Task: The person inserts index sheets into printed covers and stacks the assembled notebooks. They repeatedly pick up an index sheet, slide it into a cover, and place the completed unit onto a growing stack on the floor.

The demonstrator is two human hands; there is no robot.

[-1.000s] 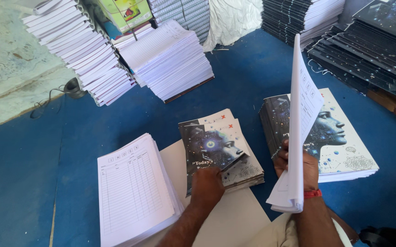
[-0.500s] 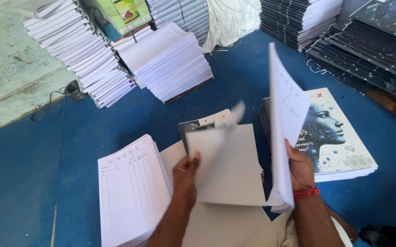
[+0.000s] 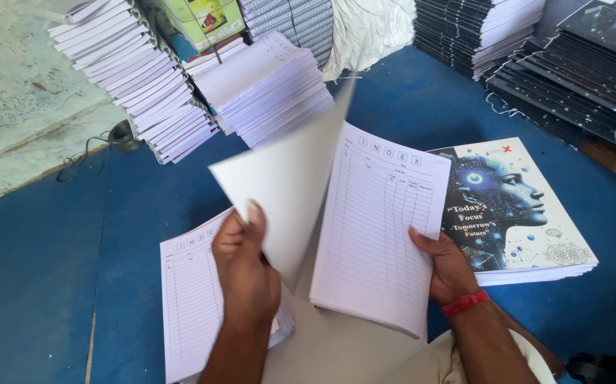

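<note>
Blurred white cover sheet [image 3: 286, 192] over half-hidden floor stack [image 3: 190, 299]

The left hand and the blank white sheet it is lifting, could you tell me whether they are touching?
Touching. The head view shows the left hand with its fingers curled around the lower edge of the blank white sheet, thumb pressed on its face.

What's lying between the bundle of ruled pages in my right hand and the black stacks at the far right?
In the head view, a stack of printed covers showing a bluish profile head lies on the blue floor between the ruled-page bundle in the right hand and the black stacks.
</note>
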